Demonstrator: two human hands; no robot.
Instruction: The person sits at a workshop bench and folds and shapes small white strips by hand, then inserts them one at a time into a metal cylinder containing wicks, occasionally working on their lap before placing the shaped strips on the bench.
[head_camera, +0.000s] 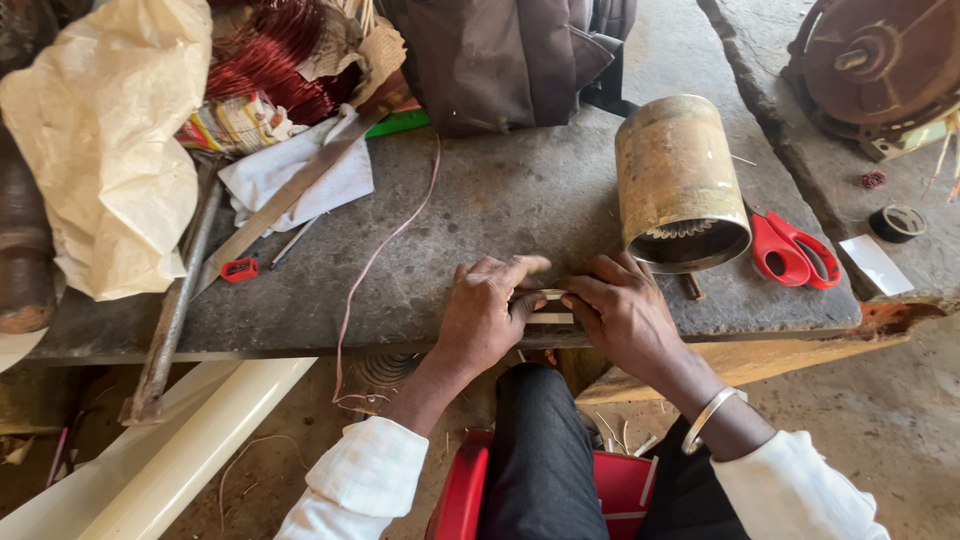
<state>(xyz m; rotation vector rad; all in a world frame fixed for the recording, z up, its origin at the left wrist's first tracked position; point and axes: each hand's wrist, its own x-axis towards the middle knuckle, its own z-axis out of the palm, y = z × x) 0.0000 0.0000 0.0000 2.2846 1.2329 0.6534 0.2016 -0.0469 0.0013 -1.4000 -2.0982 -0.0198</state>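
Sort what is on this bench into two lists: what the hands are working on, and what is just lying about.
In hand:
- left hand and right hand, both pressing on the pale strips
- metal cylinder, right beside them

Lying about:
- red scissors
- copper wire coil
- white cloth
- dark bag
- tape roll

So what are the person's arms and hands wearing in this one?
Both hands are bare, with no gloves. The left hand comes out of a white long sleeve pushed up the forearm. The right hand has a matching white sleeve, and a plain silver-coloured metal bangle sits on that wrist. No rings or watch are visible.
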